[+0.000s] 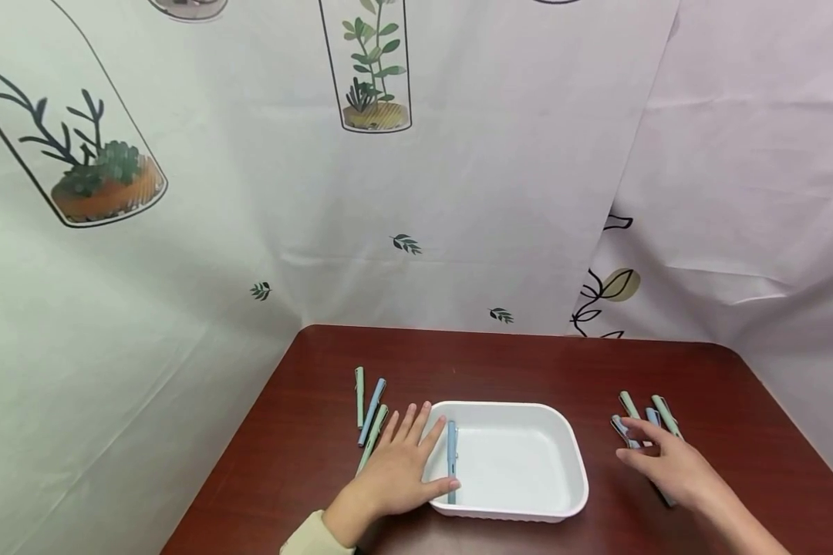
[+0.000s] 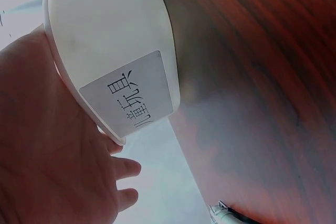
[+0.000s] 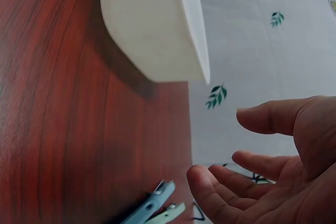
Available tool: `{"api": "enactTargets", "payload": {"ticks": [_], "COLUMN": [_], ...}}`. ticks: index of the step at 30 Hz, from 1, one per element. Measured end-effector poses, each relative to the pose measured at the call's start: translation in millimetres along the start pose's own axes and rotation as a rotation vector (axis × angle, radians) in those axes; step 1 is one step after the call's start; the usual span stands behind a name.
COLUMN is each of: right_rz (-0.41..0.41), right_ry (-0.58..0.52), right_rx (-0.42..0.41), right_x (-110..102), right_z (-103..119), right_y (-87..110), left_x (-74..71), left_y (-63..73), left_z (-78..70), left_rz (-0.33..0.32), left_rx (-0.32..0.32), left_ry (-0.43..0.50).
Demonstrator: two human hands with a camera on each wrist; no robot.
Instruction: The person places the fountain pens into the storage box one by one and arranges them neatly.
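Right hand hovers just over the cluster of pale green and blue plastic pens on the dark red wooden desk, fingers loosely spread, grip open, holding nothing. Pens lie right under its fingertips, long axes running away from the person. Left hand lies flat, fingers straight, on the left rim of the white rectangular plastic tray; one blue pen lies inside.

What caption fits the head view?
Left hand rests by a white tray holding one pen; right hand over pens.
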State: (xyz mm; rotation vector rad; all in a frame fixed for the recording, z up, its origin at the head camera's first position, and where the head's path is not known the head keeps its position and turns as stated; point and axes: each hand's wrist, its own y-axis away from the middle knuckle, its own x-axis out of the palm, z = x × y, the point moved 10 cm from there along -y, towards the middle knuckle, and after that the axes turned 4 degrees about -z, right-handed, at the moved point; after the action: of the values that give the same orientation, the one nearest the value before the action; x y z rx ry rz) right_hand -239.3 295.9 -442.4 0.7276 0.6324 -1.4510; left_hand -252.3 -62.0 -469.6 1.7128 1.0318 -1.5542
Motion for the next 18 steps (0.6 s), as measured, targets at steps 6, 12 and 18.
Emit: {"api": "enactTargets", "payload": {"ticks": [6,12,18], "right_rz": [0.01,-0.004,-0.029], "right_ry": [-0.003,0.027,0.077], "right_rx": [0.059,0.07,0.059], "right_x": [1,3,5], "right_z": [-16,-28,-38], "right_y": [-6.4,-11.6,-14.1], "left_x": [-1.7,-2.3,-1.0], "left_y": [-0.5,0.1,1.3], "left_z": [-0.4,-0.1,-0.6], "left_rz": [-0.003,-0.003,-0.011], "left_rx": [-0.004,-0.006,0.002], "left_ry": [-0.003,-0.001,-0.002]}}
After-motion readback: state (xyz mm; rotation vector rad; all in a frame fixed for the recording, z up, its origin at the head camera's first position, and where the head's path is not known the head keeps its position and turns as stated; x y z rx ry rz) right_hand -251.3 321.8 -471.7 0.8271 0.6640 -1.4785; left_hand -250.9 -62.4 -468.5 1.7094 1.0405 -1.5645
